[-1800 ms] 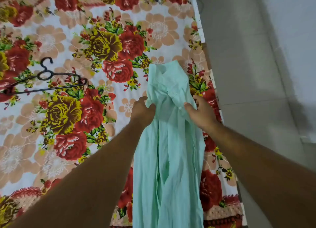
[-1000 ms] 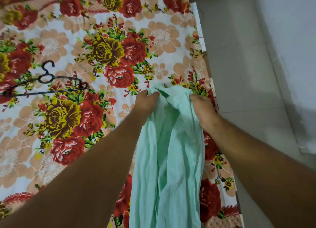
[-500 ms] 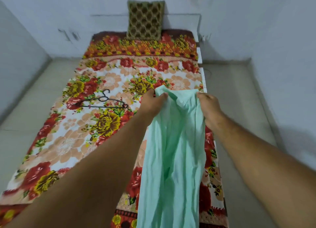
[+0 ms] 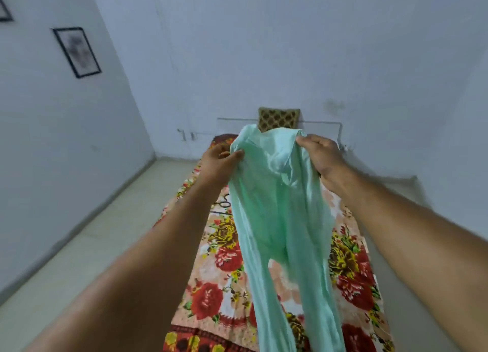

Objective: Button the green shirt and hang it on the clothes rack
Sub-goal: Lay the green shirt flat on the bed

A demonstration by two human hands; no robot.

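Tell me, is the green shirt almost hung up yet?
Not yet. Done: the green shirt is held up above the bed. In hand: the left hand and right hand hold its top. Buttons: cannot tell. Left: the hanger lies on the bed unused, and no rack shows.

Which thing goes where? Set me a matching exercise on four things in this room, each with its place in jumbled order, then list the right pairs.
Things:
1. shirt
2. pillow
3. picture
4. hanger

Places:
A. hanging on the left wall
B. lying flat on the bed, partly hidden
C. held up in the air by the left hand and right hand
D. standing at the far end of the bed

Pairs: 1-C, 2-D, 3-A, 4-B
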